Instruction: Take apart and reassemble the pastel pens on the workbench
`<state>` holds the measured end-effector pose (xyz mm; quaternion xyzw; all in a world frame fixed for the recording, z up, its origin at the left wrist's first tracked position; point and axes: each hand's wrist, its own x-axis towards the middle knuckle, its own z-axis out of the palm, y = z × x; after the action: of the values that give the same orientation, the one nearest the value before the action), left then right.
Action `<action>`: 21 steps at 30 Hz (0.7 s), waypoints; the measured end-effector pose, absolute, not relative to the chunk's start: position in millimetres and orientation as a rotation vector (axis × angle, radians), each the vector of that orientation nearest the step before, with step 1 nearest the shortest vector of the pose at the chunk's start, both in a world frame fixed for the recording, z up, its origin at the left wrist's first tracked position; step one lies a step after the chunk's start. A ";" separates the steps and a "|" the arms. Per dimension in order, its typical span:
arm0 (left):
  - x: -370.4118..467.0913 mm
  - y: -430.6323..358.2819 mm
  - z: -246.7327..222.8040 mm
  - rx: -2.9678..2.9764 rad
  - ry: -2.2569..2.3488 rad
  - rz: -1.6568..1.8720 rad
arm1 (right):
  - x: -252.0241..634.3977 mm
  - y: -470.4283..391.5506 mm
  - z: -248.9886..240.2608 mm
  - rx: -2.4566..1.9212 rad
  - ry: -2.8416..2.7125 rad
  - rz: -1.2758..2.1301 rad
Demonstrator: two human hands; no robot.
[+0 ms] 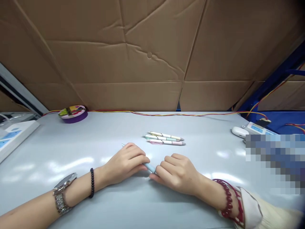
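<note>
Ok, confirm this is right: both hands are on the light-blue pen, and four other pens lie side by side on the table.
Not four: the head view shows three other pens side by side on the table. The left hand and right hand are indeed on the light-blue pen.

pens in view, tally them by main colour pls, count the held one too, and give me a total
Yellow pen: 1
Green pen: 1
Pink pen: 1
Blue pen, the held one: 1
Total: 4 pens
</note>
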<state>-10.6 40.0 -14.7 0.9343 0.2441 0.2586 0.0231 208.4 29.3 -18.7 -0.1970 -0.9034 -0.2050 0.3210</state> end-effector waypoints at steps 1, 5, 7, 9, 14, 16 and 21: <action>-10.5 40.1 -15.6 2.896 0.732 0.806 | 208.5 29.4 -19.2 -0.520 -2.382 -0.540; -10.4 39.1 -17.6 2.962 0.679 0.763 | 207.8 29.0 -19.3 -0.514 -2.390 -0.531; -10.3 37.7 -17.0 2.994 0.673 0.721 | 207.2 28.9 -18.5 -0.518 -2.383 -0.523; -10.2 36.2 -15.8 3.006 0.652 0.688 | 206.9 29.1 -17.9 -0.523 -2.376 -0.514; -10.3 35.4 -14.6 3.012 0.615 0.791 | 207.6 30.3 -18.6 -0.527 -2.378 -0.491; -10.6 35.7 -15.7 3.027 0.615 0.892 | 207.9 30.5 -19.2 -0.528 -2.384 -0.489; -11.8 34.2 -17.8 3.056 0.677 0.951 | 207.8 30.6 -20.3 -0.541 -2.399 -0.464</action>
<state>-11.8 34.2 -17.8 0.9322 0.2064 0.2901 -0.0648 207.8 30.6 -20.3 -0.2052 -0.9100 -0.1761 0.3143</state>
